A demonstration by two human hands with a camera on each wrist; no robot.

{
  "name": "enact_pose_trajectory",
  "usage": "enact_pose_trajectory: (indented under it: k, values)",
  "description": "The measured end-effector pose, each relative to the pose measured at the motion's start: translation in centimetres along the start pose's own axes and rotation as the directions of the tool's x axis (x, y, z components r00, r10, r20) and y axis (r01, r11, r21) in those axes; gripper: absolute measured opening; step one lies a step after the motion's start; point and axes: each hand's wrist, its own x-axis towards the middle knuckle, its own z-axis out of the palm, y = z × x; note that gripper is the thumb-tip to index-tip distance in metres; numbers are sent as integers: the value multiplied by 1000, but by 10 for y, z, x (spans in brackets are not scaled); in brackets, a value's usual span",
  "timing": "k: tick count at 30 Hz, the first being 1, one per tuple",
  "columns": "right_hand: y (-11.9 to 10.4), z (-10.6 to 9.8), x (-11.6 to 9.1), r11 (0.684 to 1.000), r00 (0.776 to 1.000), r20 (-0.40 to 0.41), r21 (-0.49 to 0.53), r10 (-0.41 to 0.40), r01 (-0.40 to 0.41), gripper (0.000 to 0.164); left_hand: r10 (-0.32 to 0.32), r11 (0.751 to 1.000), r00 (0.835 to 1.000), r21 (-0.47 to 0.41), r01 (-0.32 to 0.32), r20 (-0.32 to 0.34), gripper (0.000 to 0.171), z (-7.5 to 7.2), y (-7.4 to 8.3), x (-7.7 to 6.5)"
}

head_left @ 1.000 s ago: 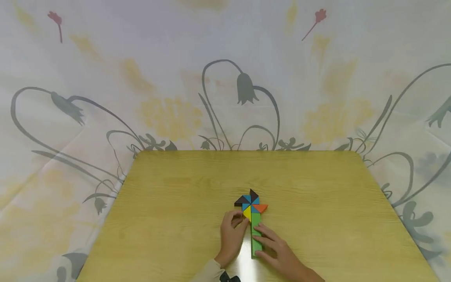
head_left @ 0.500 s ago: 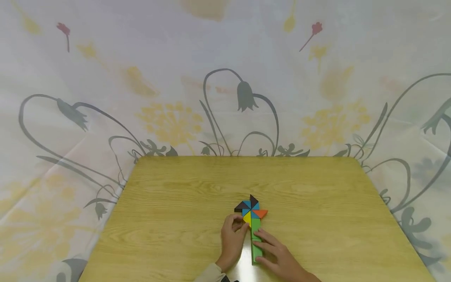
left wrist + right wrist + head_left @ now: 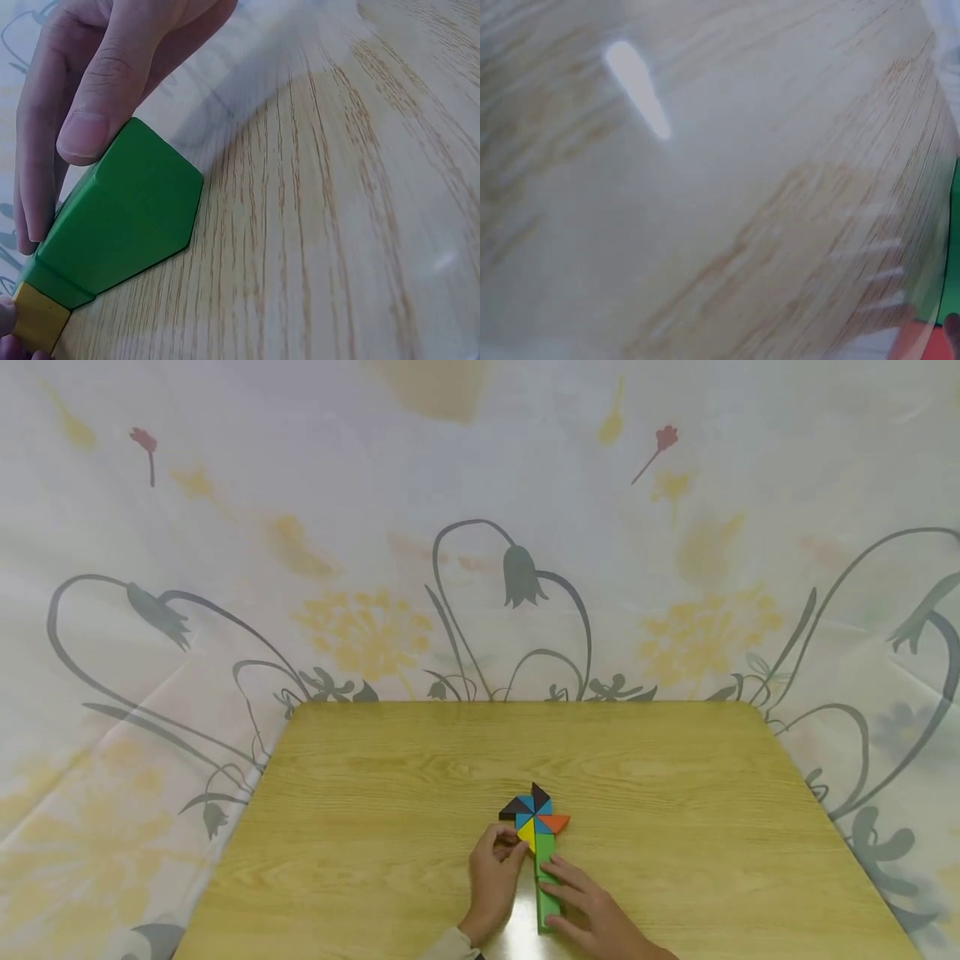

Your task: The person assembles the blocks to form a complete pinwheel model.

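Note:
A pinwheel of flat wooden blocks lies on the table, with blue triangles round its centre, two black triangles and an orange one. At its lower left, my left hand pinches a yellow block between thumb and fingers. Two green blocks run end to end toward me like a stem. Along their right side rests my right hand, fingers extended. The left wrist view shows its thumb against the top edge of the nearer green block, its other fingers beyond.
The wooden table reaches back to a flower-printed cloth that hangs behind it and at both sides. A bright reflection lies on the tabletop close to the hands.
The whole head view has shifted, so table and blocks appear lower. Both hands keep nearly the same place at the blocks, the left still on the yellow block.

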Motion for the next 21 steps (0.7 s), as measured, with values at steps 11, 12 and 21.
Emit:
enact_pose_trajectory:
  k: [11, 12, 21]
  values:
    - [3, -4, 3, 996, 996, -10, -37, -87, 86, 40, 16, 1000, 1000, 11, -16, -1, 11, 1, -4, 3]
    - [3, -4, 3, 996, 997, -7, -42, -80, 80, 39, 23, 1000, 1000, 18, -23, 4, 10, 0, -10, 4]
    - [-2, -29, 6, 996, 1000, -18, -88, 20, -22, 42, 231, 934, 964, 248, -257, 132, 16, -52, -15, 26]
